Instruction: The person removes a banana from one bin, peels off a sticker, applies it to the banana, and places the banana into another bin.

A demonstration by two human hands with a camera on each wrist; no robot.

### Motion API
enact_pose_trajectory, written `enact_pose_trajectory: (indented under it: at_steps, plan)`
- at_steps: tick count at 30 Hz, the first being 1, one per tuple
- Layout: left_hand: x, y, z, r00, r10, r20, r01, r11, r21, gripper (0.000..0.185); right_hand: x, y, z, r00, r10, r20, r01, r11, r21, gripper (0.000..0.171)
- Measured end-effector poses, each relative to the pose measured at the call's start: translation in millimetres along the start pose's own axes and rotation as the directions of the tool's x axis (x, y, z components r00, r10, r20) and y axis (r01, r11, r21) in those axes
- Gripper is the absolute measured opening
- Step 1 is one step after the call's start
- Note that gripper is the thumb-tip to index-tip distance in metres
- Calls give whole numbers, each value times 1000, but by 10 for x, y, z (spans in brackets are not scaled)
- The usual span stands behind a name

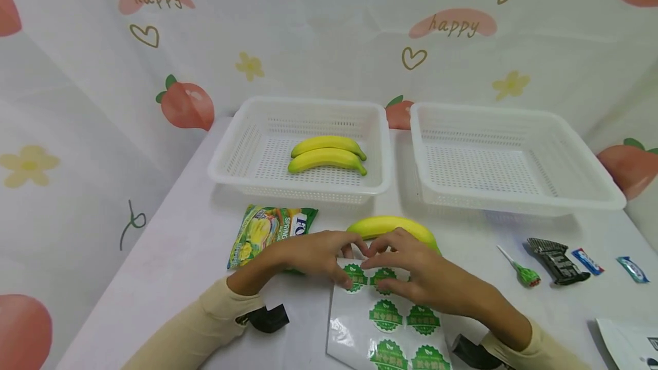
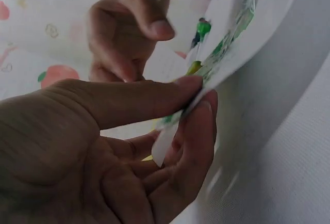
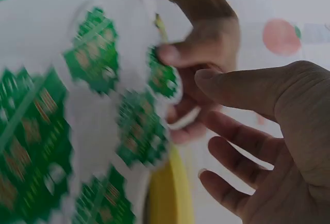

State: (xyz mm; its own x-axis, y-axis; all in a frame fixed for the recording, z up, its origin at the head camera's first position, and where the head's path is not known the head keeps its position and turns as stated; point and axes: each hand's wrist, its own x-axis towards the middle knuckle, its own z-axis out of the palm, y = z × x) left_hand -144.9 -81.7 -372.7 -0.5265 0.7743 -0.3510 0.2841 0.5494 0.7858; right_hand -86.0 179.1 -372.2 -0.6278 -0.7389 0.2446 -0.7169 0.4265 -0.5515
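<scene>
A white sheet of round green stickers [image 1: 386, 316] lies in front of me, its far edge raised in the left wrist view. My left hand [image 1: 316, 253] pinches the sheet's far-left corner between thumb and forefinger, the thumb right at a corner sticker [image 3: 164, 77]. Over the sheet's far right part is my right hand [image 1: 418, 270], its fingers spread and relaxed; the right wrist view shows nothing between them. A yellow banana [image 1: 390, 225] lies just beyond the sheet, partly hidden behind the right hand.
Two bananas [image 1: 329, 159] lie in the left white basket [image 1: 303, 190]; the right basket [image 1: 514, 201] stands beside it. A green-yellow snack bag [image 1: 262, 233] is near my left hand. To the right lie a lollipop [image 1: 525, 273], a black packet [image 1: 557, 261] and small wrapped candies [image 1: 588, 261].
</scene>
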Motion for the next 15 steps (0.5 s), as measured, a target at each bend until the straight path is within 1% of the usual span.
enact_pose_trajectory:
  at_steps: [3,7,11,15]
  plan:
    - [18,-24,-19,1000,-1,24,3,997,-82,61,17,-30,63,998,37,51,-36,999,-14,29]
    - [19,-46,-39,998,26,52,-16,980,-196,66,35,-33,93,990,98,97,-96,995,-27,29]
    - [3,-52,-54,995,52,85,-24,953,-303,72,42,-15,96,986,131,100,-130,991,-12,31]
    - [-2,-57,-52,991,73,113,-26,930,-368,77,38,3,98,988,132,85,-132,991,-8,30]
